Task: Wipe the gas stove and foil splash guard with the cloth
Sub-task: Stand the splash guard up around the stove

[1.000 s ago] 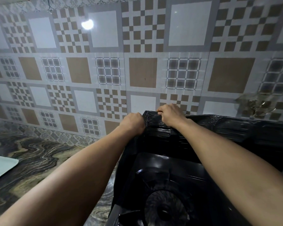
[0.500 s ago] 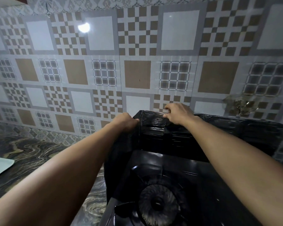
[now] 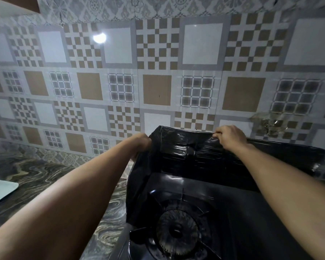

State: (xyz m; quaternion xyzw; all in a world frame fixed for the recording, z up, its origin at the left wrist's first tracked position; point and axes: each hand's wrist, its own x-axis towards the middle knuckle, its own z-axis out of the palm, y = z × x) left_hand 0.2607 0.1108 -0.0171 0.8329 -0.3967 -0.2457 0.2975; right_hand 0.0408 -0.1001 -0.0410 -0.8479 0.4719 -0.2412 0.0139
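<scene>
Both hands take a grip on the top edge of the black guard. Right hand (image 3: 230, 136) curls its fingers over the rear panel's rim, pinching it. Left hand (image 3: 142, 142) sits at the rear left corner, where the side panel meets the back; its fingers are hidden behind the panel, so I cannot tell how they close, though it seems to hold that edge. Guard (image 3: 204, 158) stands upright against the tiled wall (image 3: 158, 72), wrapping the back and left side of the stove (image 3: 223, 199). Nearest the viewer is a round burner (image 3: 176, 230) under its pan support. Marbled tabletop (image 3: 36, 177) lies to the left, with a pale tray (image 3: 0, 188) at its edge. No cloth shows anywhere, neither in hand nor on the surface. This looks like straightening or steadying the guard, not wiping. Next would likely mean freeing one hand and fetching a cloth, while keeping the thin, shiny panel from buckling.
</scene>
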